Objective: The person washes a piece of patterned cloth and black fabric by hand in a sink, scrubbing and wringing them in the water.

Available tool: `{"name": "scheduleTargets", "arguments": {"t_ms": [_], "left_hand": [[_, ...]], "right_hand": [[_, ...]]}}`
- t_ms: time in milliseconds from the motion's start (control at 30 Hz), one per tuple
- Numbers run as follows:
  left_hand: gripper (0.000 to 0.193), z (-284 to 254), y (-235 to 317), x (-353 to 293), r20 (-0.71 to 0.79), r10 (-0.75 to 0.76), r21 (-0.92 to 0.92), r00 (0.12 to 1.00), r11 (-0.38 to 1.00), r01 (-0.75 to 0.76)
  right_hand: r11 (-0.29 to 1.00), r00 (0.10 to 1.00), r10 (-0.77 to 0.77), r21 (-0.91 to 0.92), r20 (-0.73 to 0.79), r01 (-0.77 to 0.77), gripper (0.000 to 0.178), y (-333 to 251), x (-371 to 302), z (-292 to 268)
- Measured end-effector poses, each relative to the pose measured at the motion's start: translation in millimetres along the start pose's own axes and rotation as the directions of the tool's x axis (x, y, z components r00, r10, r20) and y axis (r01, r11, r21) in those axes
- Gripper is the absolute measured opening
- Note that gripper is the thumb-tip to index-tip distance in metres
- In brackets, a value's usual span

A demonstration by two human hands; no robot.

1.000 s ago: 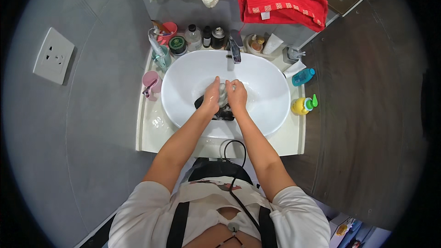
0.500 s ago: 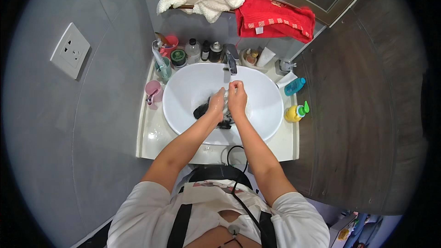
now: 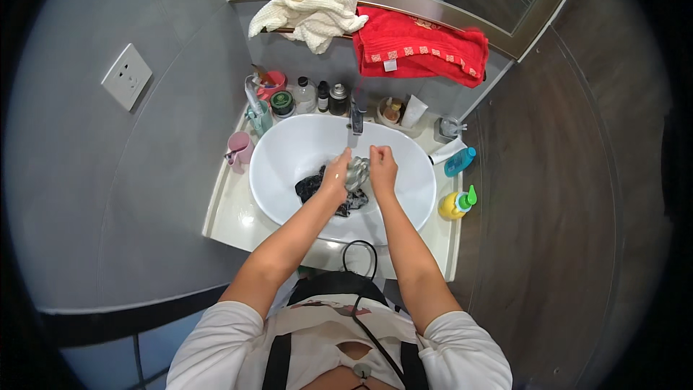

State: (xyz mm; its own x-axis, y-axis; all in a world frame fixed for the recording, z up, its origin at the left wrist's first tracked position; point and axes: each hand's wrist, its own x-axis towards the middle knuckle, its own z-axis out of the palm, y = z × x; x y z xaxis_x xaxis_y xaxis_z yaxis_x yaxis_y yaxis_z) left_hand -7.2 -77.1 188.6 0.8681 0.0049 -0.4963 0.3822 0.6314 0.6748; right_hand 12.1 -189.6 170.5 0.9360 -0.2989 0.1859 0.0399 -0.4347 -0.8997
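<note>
Both my hands are over the white oval sink (image 3: 411,202). A crumpled grey, glistening wet cloth (image 3: 357,173) is bunched between them; its exact kind I cannot make out. My left hand (image 3: 336,177) grips its left side, with suds on the skin. On the other side my right hand (image 3: 383,166) is closed in a fist against the cloth's edge, its fingertips partly hidden. Below, a black wet cloth (image 3: 309,187) with some foam lies in the bottom of the bowl, partly covered by my left hand.
Behind the bowl stands the faucet (image 3: 356,119), beside several bottles and a green-lidded jar (image 3: 282,102). A pink cup (image 3: 240,149) is at left; a yellow pump bottle (image 3: 455,205) and a blue bottle (image 3: 460,162) are at right. White (image 3: 317,14) and red towels (image 3: 422,47) hang above.
My view has shifted, showing more of the mirror. My hands have moved slightly apart, and more of the grey cloth shows between them.
</note>
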Motion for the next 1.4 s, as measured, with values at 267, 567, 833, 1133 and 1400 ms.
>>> {"name": "scheduleTargets", "arguments": {"t_ms": [267,567,833,1133,1400], "left_hand": [[0.02,-7.6,27.4,-27.4,0.163,0.068,0.107,0.984,0.99,-0.086],[0.021,2.6,52.4,-25.1,0.138,0.518,0.552,0.844,0.667,-0.5],[0.009,14.2,73.2,-35.6,0.344,0.123,0.046,0.931,0.988,-0.148],[0.019,-17.6,102.4,-32.0,0.302,0.016,0.181,0.953,0.981,-0.074],[0.016,-41.9,105.1,-25.4,0.226,-0.099,0.007,0.969,0.995,0.1]], "right_hand": [[0.755,0.893,0.117,0.545,0.434,-0.364,0.019,5.5,18.3,-47.7],[0.759,0.838,-0.06,0.57,0.543,-0.315,0.013,-7.4,14.4,-58.2],[0.162,0.676,0.101,0.658,0.73,-0.735,0.05,-33.4,-28.1,-20.2],[0.079,0.675,0.21,0.676,0.707,-0.733,0.042,-39.6,-46.4,16.5],[0.684,0.898,0.277,0.585,0.343,-0.435,0.028,-127.2,-18.3,-8.4]]}}
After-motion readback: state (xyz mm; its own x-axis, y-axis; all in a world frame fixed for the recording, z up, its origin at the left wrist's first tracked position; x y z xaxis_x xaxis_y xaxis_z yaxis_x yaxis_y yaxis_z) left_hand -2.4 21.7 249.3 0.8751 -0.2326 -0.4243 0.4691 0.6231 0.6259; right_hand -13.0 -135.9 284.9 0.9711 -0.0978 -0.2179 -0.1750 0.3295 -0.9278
